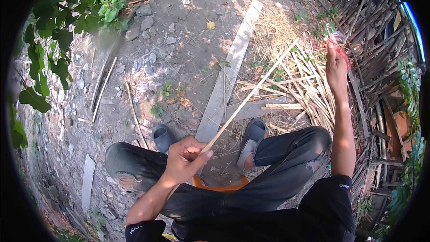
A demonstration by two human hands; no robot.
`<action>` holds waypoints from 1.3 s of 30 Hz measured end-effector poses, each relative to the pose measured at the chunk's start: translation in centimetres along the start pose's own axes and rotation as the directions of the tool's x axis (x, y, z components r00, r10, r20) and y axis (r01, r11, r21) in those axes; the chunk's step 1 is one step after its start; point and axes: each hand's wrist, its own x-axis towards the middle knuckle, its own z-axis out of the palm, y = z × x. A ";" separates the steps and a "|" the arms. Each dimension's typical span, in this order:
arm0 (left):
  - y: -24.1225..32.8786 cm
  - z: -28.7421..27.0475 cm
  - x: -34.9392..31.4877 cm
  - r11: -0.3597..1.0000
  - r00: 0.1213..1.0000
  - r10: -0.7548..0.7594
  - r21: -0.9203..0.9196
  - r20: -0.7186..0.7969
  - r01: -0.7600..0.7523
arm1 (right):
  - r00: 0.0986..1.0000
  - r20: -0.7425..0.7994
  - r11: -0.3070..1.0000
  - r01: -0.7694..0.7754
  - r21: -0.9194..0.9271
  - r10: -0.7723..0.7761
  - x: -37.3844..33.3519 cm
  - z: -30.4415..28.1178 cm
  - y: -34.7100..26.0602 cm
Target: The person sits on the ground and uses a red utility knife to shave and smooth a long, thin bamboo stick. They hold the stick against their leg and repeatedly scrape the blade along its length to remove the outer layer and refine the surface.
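My left hand [186,159] is closed around a long thin strip of pale wood, perhaps bamboo [251,95]. The strip slants up to the right from above my lap, its far end over a loose pile of similar strips [313,87]. My right arm reaches out to the far right, beyond that pile. There my right hand [337,69] is closed on some crumpled red plastic [342,56], which looks like a bag, with clear plastic at its top. The undersides of the right fingers are hidden.
A grey plank [230,65] lies on the dirt ahead, beside dry shavings [275,27]. Stacked sticks [358,18] line the right side. Leafy branches [58,31] hang at the upper left. My slippered feet [165,138] are near the plank, and an orange seat [219,187] shows beneath me.
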 end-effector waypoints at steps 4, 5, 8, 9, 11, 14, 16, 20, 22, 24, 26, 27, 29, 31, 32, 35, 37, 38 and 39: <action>0.4 -0.3 0.5 0.999 1.000 -0.028 -0.034 -0.010 0.028 | 0.888 0.391 0.970 0.217 0.109 -0.242 -10.0 2.8 -8.9; 0.7 -0.1 0.5 1.000 1.000 -0.020 -0.025 -0.023 0.019 | 0.834 0.484 0.964 0.242 0.114 -0.266 -12.1 3.3 -10.4; 1.2 1.1 1.6 0.996 0.997 -0.005 -0.091 -0.075 -0.002 | 0.641 0.587 0.859 0.464 0.218 -0.495 -16.9 4.4 -12.3; 1.2 1.1 1.8 0.998 0.997 0.006 -0.068 -0.073 -0.011 | 0.588 0.640 0.850 0.482 0.213 -0.494 -17.8 4.6 -13.0; 1.2 0.7 2.1 0.999 0.997 0.029 -0.021 -0.072 -0.030 | 0.569 0.637 0.839 0.480 0.257 -0.520 -19.0 5.3 -13.9; 1.2 0.7 1.9 0.996 0.985 0.072 0.062 -0.154 -0.063 | 0.570 0.646 0.852 0.444 0.278 -0.507 -19.3 6.7 -14.4; 0.9 0.3 1.7 0.997 0.986 0.058 0.054 -0.154 -0.050 | 0.574 0.675 0.879 0.391 0.272 -0.464 -19.6 7.3 -14.6; 0.3 0.6 2.0 0.990 0.975 0.128 -0.028 -0.181 -0.135 | 0.564 0.682 0.882 0.364 0.300 -0.465 -20.8 8.5 -14.6; 1.1 0.7 2.2 0.999 0.982 0.018 0.031 -0.189 -0.012 | 0.627 0.639 0.883 0.425 0.201 -0.447 -20.5 10.0 -13.2; 1.2 0.5 1.7 0.994 0.980 -0.041 0.095 -0.194 0.060 | 0.709 0.597 0.913 0.395 0.104 -0.375 -18.5 11.1 -12.4; 1.2 0.3 1.0 0.984 0.986 -0.027 0.168 -0.162 0.054 | 0.841 0.497 0.975 0.217 0.050 -0.212 -14.3 11.8 -10.3; 1.3 0.3 0.8 0.983 0.987 -0.043 0.172 -0.152 0.069 | 0.835 0.510 0.977 0.201 0.067 -0.207 -14.0 11.1 -10.2; 1.7 0.6 0.6 0.980 0.988 -0.068 0.175 -0.140 0.092 | 0.818 0.537 0.979 0.179 0.102 -0.205 -13.3 9.5 -10.6; 1.2 0.9 1.0 0.992 0.987 -0.001 0.123 -0.161 0.021 | 0.724 0.562 0.910 0.386 0.148 -0.399 -17.3 9.7 -11.1; 1.0 1.1 1.4 0.995 0.986 0.035 0.099 -0.164 -0.019 | 0.687 0.570 0.888 0.412 0.206 -0.451 -19.5 9.7 -11.7; 1.2 0.5 0.9 0.995 0.986 -0.011 0.092 -0.168 0.027 | 0.677 0.574 0.875 0.455 0.166 -0.461 -20.0 10.1 -11.6; 1.1 0.4 0.3 0.991 0.986 -0.019 0.124 -0.164 0.039 | 0.813 0.477 0.934 0.352 0.057 -0.336 -15.7 10.6 -9.9; 1.2 0.6 0.4 0.991 0.988 -0.008 0.132 -0.155 0.029 | 0.903 0.392 0.984 0.174 0.046 -0.178 -12.4 10.1 -8.6; 1.3 0.5 0.2 0.984 0.992 0.009 0.178 -0.124 0.013 | 0.933 0.351 0.997 0.076 0.013 -0.076 -9.1 9.1 -7.2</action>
